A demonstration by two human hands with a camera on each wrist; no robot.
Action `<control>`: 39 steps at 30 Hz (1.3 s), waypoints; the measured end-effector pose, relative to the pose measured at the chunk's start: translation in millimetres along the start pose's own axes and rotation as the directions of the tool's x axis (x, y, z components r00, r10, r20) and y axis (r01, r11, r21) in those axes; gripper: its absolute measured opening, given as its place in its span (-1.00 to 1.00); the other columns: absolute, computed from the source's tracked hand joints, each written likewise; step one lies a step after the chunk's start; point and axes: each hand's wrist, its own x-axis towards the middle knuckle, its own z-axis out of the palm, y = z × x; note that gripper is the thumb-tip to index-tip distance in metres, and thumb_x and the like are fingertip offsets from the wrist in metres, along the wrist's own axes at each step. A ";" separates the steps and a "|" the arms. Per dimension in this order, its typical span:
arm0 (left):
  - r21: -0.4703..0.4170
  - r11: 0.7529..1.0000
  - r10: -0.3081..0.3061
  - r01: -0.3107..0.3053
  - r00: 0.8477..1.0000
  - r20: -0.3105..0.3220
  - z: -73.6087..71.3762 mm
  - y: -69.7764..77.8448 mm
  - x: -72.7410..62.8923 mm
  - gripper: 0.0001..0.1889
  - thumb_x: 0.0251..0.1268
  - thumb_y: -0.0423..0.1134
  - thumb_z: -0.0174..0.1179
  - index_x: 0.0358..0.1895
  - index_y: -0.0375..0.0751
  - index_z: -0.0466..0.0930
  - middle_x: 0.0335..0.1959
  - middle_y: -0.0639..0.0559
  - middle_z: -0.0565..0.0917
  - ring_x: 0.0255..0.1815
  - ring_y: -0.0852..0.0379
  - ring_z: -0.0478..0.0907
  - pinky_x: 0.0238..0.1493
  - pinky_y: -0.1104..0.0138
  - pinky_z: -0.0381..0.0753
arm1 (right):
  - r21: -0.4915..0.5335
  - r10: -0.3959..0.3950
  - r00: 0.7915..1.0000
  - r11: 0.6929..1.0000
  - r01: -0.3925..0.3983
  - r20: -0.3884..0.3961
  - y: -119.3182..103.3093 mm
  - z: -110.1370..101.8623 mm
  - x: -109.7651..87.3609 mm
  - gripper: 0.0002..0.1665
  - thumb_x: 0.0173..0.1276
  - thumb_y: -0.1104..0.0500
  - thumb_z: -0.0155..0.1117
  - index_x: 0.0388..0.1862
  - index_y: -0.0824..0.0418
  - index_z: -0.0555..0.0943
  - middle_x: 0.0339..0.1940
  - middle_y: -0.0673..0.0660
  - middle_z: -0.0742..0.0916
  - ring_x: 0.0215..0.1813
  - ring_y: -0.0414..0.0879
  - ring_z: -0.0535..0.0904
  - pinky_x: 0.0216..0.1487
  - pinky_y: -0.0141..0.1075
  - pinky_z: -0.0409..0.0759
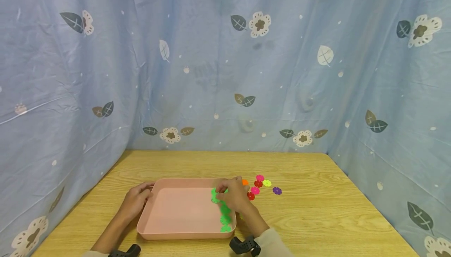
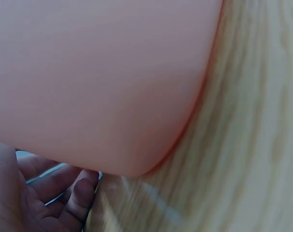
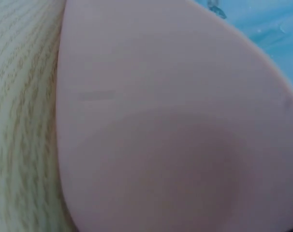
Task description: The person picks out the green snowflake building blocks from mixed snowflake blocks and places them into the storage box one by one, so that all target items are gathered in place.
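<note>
A shallow pink tray (image 1: 183, 235) lies on the wooden table. At its left side my left hand (image 1: 135, 201) holds the rim near the back corner; in the left wrist view, curled fingers (image 2: 81, 193) show beside the pink wall. My right hand (image 1: 234, 196) reaches over the tray's right end, thumb and index finger pinching a green flower-shaped disc (image 1: 214, 195). More green flower discs (image 1: 225, 220) lie along the inside of the right wall, some hidden under this hand. The right wrist view shows the tray (image 3: 161, 96) but not the hand.
Past the tray's right side lie loose flower discs: a purple one (image 1: 277, 191), a yellow one (image 1: 267, 183), an orange one (image 1: 245, 182) partly behind the right hand, and several pink and red ones. A blue patterned curtain (image 1: 211, 73) encloses the table's back and sides.
</note>
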 end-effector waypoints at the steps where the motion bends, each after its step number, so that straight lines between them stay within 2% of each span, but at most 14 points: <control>1: -0.001 1.000 0.000 0.000 1.000 0.001 0.0 0.1 -0.2 -0.55 0.49 -0.35 -0.03 0.38 -0.40 0.45 0.25 -0.37 0.58 -0.06 0.02 0.66 -0.20 0.30 0.64 | -0.003 0.006 1.000 1.000 -0.006 -0.002 -0.5 0.5 0.0 -0.84 0.19 0.28 0.53 -0.49 0.07 0.71 -0.55 -0.13 0.69 0.05 0.06 0.35 0.11 0.32 -0.10; 6: 0.003 1.000 0.000 0.000 1.000 -0.003 0.4 0.6 -0.3 -0.55 0.49 -0.35 -0.03 0.37 -0.40 0.45 0.24 -0.37 0.59 -0.05 0.01 0.66 -0.19 0.30 0.64 | -0.032 0.020 1.000 0.999 -0.020 -0.004 -1.6 2.6 -0.8 -0.83 0.15 0.27 0.56 -0.50 0.06 0.71 -0.56 -0.15 0.67 0.04 0.05 0.36 0.09 0.31 -0.07; 10: 0.006 1.000 0.004 -0.003 1.000 -0.005 0.4 1.7 0.1 -0.55 0.49 -0.34 -0.03 0.37 -0.40 0.45 0.23 -0.37 0.60 -0.04 -0.01 0.66 -0.18 0.30 0.64 | -0.072 0.025 1.000 0.997 -0.025 0.003 -2.0 2.9 -0.5 -0.86 0.14 0.26 0.57 -0.43 0.07 0.74 -0.53 -0.16 0.64 0.04 0.05 0.38 0.11 0.34 -0.03; 14: 0.017 1.000 0.009 -0.009 1.000 -0.010 0.3 2.8 1.0 -0.55 0.48 -0.34 -0.04 0.36 -0.39 0.46 0.21 -0.37 0.61 -0.02 -0.02 0.66 -0.16 0.31 0.63 | -0.126 0.019 1.000 0.992 -0.018 0.010 -3.0 2.8 0.9 -0.85 0.13 0.24 0.59 -0.37 0.06 0.74 -0.50 -0.16 0.64 -0.01 0.01 0.38 0.06 0.27 0.07; 20: 0.020 1.000 0.009 -0.009 1.000 -0.011 0.7 1.4 2.3 -0.55 0.47 -0.35 -0.04 0.35 -0.40 0.47 0.21 -0.37 0.61 -0.02 -0.02 0.65 -0.16 0.31 0.63 | -0.182 0.021 1.000 0.983 -0.020 0.003 -3.8 3.3 0.0 -0.86 0.14 0.18 0.59 -0.40 0.02 0.74 -0.45 -0.15 0.67 -0.05 -0.04 0.38 -0.01 0.17 0.16; 26: 0.017 1.000 0.011 -0.011 1.000 -0.011 1.2 0.1 1.0 -0.55 0.47 -0.35 -0.03 0.36 -0.41 0.47 0.22 -0.38 0.60 -0.03 -0.02 0.66 -0.17 0.31 0.63 | -0.176 0.015 1.000 0.984 -0.016 -0.007 -2.2 4.6 -1.7 -0.86 0.14 0.16 0.59 -0.43 0.02 0.73 -0.47 -0.19 0.64 -0.07 -0.06 0.38 -0.03 0.14 0.20; 31: 0.007 1.000 0.017 -0.017 1.000 -0.007 1.6 0.0 0.4 -0.55 0.47 -0.36 -0.04 0.36 -0.42 0.46 0.21 -0.39 0.60 -0.02 -0.04 0.66 -0.17 0.31 0.64 | -0.135 0.020 1.000 0.991 -0.021 -0.009 -0.4 3.6 -1.4 -0.89 0.15 0.20 0.56 -0.41 0.07 0.74 -0.43 -0.10 0.67 -0.09 -0.04 0.38 -0.04 0.16 0.21; 36: 0.008 1.000 0.019 -0.018 1.000 -0.005 1.5 0.0 0.7 -0.54 0.47 -0.35 -0.03 0.37 -0.41 0.46 0.23 -0.38 0.59 0.02 -0.06 0.66 -0.15 0.32 0.64 | -0.142 0.035 0.999 0.989 -0.037 -0.017 0.3 0.8 0.7 -0.91 0.17 0.20 0.54 -0.38 0.07 0.75 -0.42 -0.08 0.68 -0.06 0.01 0.42 -0.01 0.20 0.26; 39: 0.003 1.000 0.018 -0.018 1.000 -0.005 1.1 -0.8 1.1 -0.55 0.48 -0.35 -0.03 0.37 -0.41 0.46 0.23 -0.38 0.60 0.03 -0.06 0.66 -0.15 0.32 0.64 | -0.119 0.032 0.999 0.992 -0.034 -0.021 1.9 -1.3 2.3 -0.92 0.18 0.21 0.53 -0.36 0.08 0.76 -0.39 -0.05 0.70 -0.03 0.03 0.43 0.05 0.25 0.24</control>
